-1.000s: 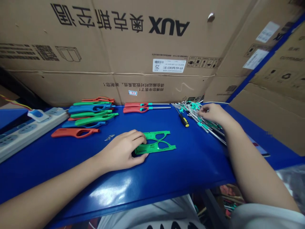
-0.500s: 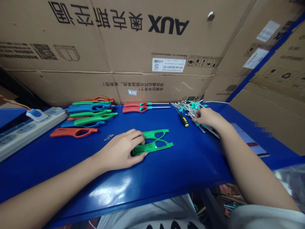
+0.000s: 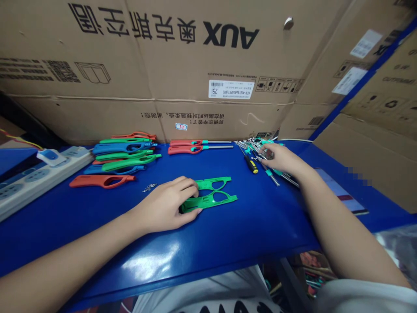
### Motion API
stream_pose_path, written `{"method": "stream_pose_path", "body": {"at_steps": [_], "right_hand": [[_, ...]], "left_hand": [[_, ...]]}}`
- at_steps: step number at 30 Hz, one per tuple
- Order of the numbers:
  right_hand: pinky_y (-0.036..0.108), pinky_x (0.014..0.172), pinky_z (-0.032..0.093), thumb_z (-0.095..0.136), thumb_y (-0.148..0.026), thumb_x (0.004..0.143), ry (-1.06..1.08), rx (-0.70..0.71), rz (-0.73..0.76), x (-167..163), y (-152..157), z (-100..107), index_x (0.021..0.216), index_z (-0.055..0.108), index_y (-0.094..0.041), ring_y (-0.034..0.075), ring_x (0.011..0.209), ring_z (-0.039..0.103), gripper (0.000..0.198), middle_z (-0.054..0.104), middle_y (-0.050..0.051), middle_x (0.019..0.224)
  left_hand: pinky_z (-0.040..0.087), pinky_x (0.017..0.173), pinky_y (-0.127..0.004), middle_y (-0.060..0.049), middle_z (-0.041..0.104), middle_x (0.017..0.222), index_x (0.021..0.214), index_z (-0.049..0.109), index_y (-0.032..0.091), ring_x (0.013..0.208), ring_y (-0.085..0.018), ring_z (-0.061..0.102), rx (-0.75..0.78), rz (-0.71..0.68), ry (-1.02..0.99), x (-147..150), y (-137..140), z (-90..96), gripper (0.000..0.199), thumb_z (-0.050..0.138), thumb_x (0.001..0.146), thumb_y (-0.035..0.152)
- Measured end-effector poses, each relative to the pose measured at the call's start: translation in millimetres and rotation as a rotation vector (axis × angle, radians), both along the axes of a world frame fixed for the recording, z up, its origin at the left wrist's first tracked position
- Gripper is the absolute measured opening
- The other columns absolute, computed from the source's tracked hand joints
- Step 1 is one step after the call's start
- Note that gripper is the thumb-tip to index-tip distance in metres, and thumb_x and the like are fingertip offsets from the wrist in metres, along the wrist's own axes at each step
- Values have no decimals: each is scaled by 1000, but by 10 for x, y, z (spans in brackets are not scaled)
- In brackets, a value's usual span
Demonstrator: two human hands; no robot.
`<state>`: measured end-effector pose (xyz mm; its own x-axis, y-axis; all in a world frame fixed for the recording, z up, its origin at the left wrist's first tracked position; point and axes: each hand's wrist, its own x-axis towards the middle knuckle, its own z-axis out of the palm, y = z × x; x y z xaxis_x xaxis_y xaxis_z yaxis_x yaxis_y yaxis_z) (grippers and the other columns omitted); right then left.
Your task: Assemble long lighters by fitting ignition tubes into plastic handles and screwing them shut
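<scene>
Shells (image 3: 207, 201), looped, green, probably plastic

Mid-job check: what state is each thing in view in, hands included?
Left hand: curled over the green halves' left ends
Green handle halves: apart, side by side
Right hand: fingers bent at the rod pile; grip unclear
Rod pile: jumbled
Screwdriver: lying down
Red lighters: rods fitted
Coloured handles: stacked loosely
Small metal pieces: scattered
Plug: on the power strip
Cardboard: upright, print inverted
</scene>
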<state>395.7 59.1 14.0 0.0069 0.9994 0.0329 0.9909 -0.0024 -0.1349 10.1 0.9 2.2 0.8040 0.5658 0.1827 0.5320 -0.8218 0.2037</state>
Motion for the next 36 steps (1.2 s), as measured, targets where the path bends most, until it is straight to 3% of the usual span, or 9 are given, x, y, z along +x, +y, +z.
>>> {"method": "stream_pose_path", "body": {"at_steps": [3, 9, 15, 20, 26, 32, 36], "right_hand": [[31, 76, 45, 65, -29, 83, -14, 44, 44, -69, 0, -58, 108, 68, -23, 23, 89, 62, 26, 64, 9, 111], [31, 80, 45, 59, -25, 86, -7, 151, -43, -53, 51, -78, 91, 64, -18, 25, 94, 62, 10, 66, 11, 104], [30, 70, 46, 63, -22, 81, 38, 191, -211, 70, 70, -32, 93, 63, -17, 24, 82, 65, 14, 69, 12, 95], [27, 59, 45, 62, -16, 78, 61, 123, -204, 13, 23, -10, 107, 63, -18, 16, 61, 63, 29, 71, 5, 90], [27, 65, 44, 68, -26, 80, -24, -44, -108, -110, -40, 47, 80, 70, -22, 20, 73, 66, 5, 71, 3, 75], [33, 68, 49, 67, -30, 81, -163, -22, -212, -241, -111, 69, 95, 71, -19, 30, 92, 68, 19, 74, 14, 97], [39, 74, 52, 65, -30, 83, -227, -27, -269, -351, -122, 62, 95, 72, -16, 35, 97, 69, 20, 73, 20, 100]], "left_hand": [[51, 77, -33, -7, 66, 109, 102, 61, 20, 103, -25, 61, 0, 1, 1, 0, -2, 7, 21, 57, 95, 39], [51, 77, -34, -8, 66, 108, 101, 61, 20, 102, -25, 62, -4, 0, -1, 8, -11, 25, 21, 57, 95, 39], [52, 79, -34, -7, 66, 107, 101, 61, 20, 102, -25, 62, -3, -3, -10, 9, -6, 22, 20, 57, 95, 38], [51, 79, -34, -7, 66, 108, 101, 61, 19, 102, -25, 61, -3, -1, -12, 6, -9, 20, 20, 57, 95, 38], [51, 75, -33, -7, 66, 109, 102, 61, 19, 102, -24, 61, -6, -3, -6, 7, -7, 15, 21, 57, 95, 39], [50, 77, -34, -8, 65, 109, 102, 61, 19, 103, -25, 61, -11, -1, 3, 10, -2, 14, 21, 57, 95, 39], [51, 78, -34, -8, 65, 109, 102, 61, 19, 103, -25, 61, -15, -1, 10, 2, -5, 14, 22, 56, 95, 40]]}}
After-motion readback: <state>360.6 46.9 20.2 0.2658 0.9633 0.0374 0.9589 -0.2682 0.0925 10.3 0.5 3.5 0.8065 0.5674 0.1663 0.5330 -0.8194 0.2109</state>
